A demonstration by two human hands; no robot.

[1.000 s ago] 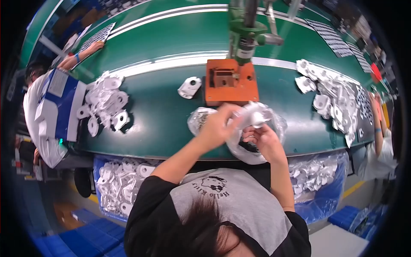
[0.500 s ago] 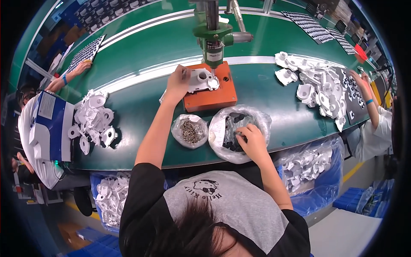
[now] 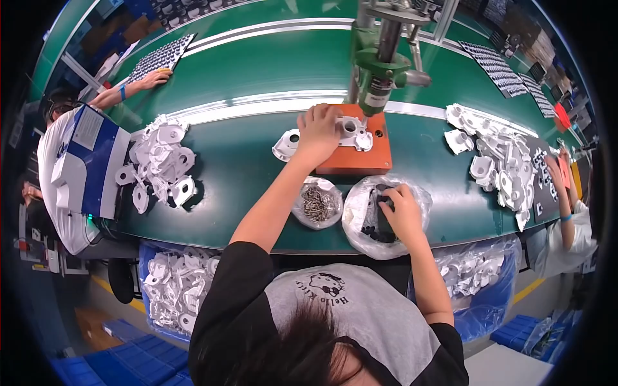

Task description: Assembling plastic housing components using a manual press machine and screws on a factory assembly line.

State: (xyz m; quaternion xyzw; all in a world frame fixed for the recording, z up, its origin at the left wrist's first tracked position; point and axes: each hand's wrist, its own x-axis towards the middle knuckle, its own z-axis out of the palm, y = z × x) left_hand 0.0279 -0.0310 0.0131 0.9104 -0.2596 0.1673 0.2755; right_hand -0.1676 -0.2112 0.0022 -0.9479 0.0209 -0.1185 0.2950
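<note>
a dark green workbench (image 3: 244, 161) spans the view, with a blue-lined bin (image 3: 479, 321) of white parts below its near edge on the right and another bin (image 3: 147, 289) on the left. a green press (image 3: 380, 71) stands over the bench beyond the hands. on the bench top, a large heap of white parts (image 3: 502, 154) lies well to the right and a smaller heap (image 3: 161, 154) to the left. under the press sits an orange block (image 3: 360, 162). nearer the person, a larger clear bag (image 3: 354, 228) stands open just beside a smaller clear bag (image 3: 299, 211). the left hand (image 3: 318, 134) lies over the left end of a white housing (image 3: 351, 127) on the block, fingers bent and close together; whether they clasp it or only press it cannot be told. the right hand (image 3: 403, 209) is at the larger bag, fingers curled toward the thumb with little gap, a dark bit by the tips; i cannot tell if it is held. a loose white part (image 3: 283, 148) lies left of the block. smallest are the dark pieces (image 3: 384, 234) in the larger bag and metal pieces (image 3: 317, 204) in the smaller.
</note>
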